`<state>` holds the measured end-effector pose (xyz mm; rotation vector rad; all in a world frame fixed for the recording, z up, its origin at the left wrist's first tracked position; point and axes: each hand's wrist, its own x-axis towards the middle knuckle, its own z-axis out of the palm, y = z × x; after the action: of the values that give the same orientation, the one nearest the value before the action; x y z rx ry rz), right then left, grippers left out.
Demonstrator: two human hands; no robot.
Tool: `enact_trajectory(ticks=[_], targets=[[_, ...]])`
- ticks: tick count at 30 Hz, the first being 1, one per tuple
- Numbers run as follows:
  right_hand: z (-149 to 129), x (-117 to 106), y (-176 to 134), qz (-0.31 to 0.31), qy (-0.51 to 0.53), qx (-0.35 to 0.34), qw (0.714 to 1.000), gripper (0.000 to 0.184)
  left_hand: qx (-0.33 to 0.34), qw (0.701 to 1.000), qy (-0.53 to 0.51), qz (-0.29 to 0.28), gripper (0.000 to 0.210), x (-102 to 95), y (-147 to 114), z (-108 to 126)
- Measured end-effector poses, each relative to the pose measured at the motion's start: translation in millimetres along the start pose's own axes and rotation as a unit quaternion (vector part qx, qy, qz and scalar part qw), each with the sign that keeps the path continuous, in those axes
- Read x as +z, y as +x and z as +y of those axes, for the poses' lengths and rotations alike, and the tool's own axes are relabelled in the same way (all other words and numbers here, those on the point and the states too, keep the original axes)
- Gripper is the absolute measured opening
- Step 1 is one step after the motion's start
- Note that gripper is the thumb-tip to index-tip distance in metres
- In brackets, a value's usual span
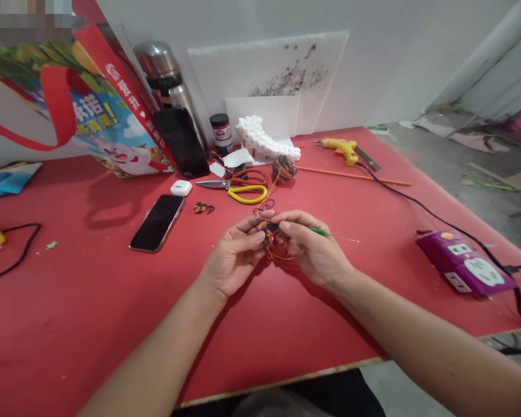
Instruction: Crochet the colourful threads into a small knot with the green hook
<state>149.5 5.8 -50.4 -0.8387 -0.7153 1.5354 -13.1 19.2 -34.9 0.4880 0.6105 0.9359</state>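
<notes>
Over the middle of the red table (243,324), my two hands meet at the fingertips. My left hand (238,249) pinches a small crocheted piece of multicoloured yarn (269,233), dark blue, orange and red. Closed around a thin crochet hook (318,231) with a green grip, my right hand (306,243) touches the same piece. One metal end of the hook sticks out to the right; my fingers partly hide the other. Loose yarn loops hang below the piece. A strand runs up from it to a multicoloured yarn ball (285,168).
Scissors (247,194), a phone (157,223), a white earphone case (181,187) and a small crocheted bit (204,208) lie left of the yarn. A glue gun (341,149), an orange stick (356,175) and a purple power strip (464,263) with cables lie right. A bag (125,145) and flask (165,75) stand behind.
</notes>
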Motion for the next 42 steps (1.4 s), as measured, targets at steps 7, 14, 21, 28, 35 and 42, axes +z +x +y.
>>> enact_trajectory(ticks=[7, 14, 21, 28, 35, 42], targets=[[1.6, -0.8, -0.5, 0.007, 0.002, 0.009, 1.0, 0.016, -0.011, 1.0, 0.01, 0.001, 0.028, -3.4, 1.5, 0.0], [4.2, -0.6, -0.2, 0.005, 0.024, 0.015, 1.0, 0.017, -0.003, 1.0, 0.014, 0.009, 0.033, -0.4, 1.3, -1.2], [2.5, -2.1, -2.1, -0.002, -0.04, -0.046, 0.998, 0.013, -0.008, 0.999, 0.008, 0.031, 0.031, -4.3, 4.2, -3.0], [2.7, -2.1, -0.4, -0.034, 0.029, -0.008, 0.999, 0.02, -0.024, 0.999, -0.009, 0.021, 0.041, -0.2, 1.6, -1.4], [1.4, -3.8, -0.9, -0.035, 0.017, 0.003, 0.999, 0.017, -0.018, 0.999, 0.016, 0.03, 0.034, -3.3, 3.1, 2.4], [3.3, -3.3, -0.5, -0.024, 0.022, 0.013, 0.999, 0.018, -0.026, 0.999, 0.038, 0.027, 0.034, -6.8, 3.6, 4.1]])
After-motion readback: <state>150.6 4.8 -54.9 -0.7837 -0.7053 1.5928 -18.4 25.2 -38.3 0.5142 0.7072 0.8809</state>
